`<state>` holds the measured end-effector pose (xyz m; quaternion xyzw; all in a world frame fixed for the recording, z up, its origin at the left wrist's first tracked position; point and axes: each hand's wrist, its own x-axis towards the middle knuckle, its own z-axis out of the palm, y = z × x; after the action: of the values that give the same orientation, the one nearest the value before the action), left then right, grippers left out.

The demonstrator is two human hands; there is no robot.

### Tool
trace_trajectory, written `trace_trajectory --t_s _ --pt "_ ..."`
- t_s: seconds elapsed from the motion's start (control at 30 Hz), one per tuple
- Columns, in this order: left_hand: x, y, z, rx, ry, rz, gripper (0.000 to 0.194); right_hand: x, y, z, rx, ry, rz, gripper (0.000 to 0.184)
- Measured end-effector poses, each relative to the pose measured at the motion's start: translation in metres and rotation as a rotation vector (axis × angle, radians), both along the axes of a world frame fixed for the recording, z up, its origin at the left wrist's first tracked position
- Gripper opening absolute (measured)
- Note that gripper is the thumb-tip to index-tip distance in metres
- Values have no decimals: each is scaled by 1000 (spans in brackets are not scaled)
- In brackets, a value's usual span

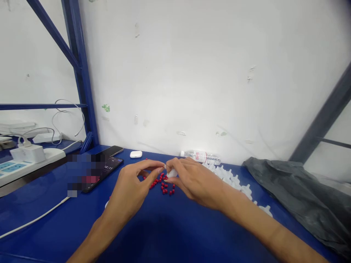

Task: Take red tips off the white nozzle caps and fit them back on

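Note:
My right hand is closed on a small white plastic piece, held above the blue table. My left hand meets it from the other side, thumb and forefinger pinched at the white piece's tip. Whatever sits between those left fingertips is too small to make out. Beneath and between the hands lie several small red plastic bits, some hidden by the left fingers. Beyond my right forearm runs a line of similar white plastic pieces with short stems, partly covered by the arm.
A clear bottle lies against the wall, with a white earbud case to its left. Two phones rest at the left, near a white power strip and cable. Dark grey sheeting covers the right side.

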<state>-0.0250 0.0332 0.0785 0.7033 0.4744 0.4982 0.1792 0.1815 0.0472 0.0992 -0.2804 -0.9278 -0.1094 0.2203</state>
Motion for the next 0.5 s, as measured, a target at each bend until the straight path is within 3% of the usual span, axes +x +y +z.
trace_trajectory --t_s 0.27,0.5 --pt "4 -1 -1 8 -51 48 19 1 3 -1 50 -22 11 11" --pt "2 -1 1 -10 -11 -46 18 5 2 0 101 -65 46 12"
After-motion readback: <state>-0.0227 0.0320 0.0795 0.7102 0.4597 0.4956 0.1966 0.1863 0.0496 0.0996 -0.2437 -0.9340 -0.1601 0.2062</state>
